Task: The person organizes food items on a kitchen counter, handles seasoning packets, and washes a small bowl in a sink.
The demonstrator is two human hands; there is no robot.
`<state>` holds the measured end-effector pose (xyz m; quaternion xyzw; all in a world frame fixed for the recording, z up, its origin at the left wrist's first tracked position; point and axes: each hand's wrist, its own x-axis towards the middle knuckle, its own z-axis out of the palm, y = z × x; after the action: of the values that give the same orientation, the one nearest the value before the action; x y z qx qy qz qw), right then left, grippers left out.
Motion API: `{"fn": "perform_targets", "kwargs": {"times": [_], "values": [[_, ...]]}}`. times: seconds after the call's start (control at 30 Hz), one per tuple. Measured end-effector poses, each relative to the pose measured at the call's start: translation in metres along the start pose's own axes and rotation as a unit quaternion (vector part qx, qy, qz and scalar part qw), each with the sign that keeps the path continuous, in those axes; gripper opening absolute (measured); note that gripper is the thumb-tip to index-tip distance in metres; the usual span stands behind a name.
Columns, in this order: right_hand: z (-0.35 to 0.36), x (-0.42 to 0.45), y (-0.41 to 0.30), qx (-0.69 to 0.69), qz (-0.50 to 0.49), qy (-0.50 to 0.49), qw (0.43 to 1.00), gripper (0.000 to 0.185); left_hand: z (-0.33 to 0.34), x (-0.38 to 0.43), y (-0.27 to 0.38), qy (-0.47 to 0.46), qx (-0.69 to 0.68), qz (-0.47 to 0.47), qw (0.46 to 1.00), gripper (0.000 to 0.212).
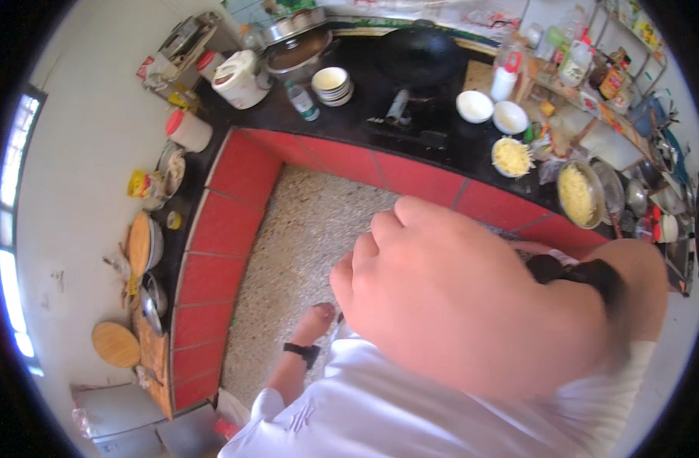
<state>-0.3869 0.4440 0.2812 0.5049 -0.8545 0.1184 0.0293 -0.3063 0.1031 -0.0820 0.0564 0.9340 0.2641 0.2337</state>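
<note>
My right hand (435, 286) is raised close to the camera and fills much of the middle, back towards me and fingers curled. Its palm side is hidden, so whether it holds anything is unclear. A dark band circles that wrist. Lower down, my left hand (315, 322) hangs beside my white shirt (349, 412), fingers bent, a black watch (305, 354) on the wrist. Beyond the right hand, on the black counter (355, 127), stand a bowl of pale yellow shreds (512, 156), a metal basin of similar shreds (577, 193) and two white bowls (474, 106).
A black wok (421, 54) sits on the stove. Nearby are stacked bowls (332, 86), a plastic bottle (301, 101) and a rice cooker (241, 80). Red-tiled counter fronts (332, 157) border the speckled floor (304, 229). Wooden lids and pans line the left counter; a bottle-filled shelf (590, 103) stands right.
</note>
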Motion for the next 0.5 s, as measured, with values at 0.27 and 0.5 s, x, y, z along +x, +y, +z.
{"fn": "perform_targets", "kwargs": {"times": [0.27,0.5], "values": [[0.089,-0.039,0.073,0.053,0.085,-0.017,0.995,0.006,0.022,0.093,-0.026,-0.080,0.080,0.073,0.991,0.014],[0.149,-0.039,0.130,0.064,0.184,-0.071,0.978,0.007,0.026,0.197,0.001,-0.083,0.068,0.113,0.988,0.016]]}}
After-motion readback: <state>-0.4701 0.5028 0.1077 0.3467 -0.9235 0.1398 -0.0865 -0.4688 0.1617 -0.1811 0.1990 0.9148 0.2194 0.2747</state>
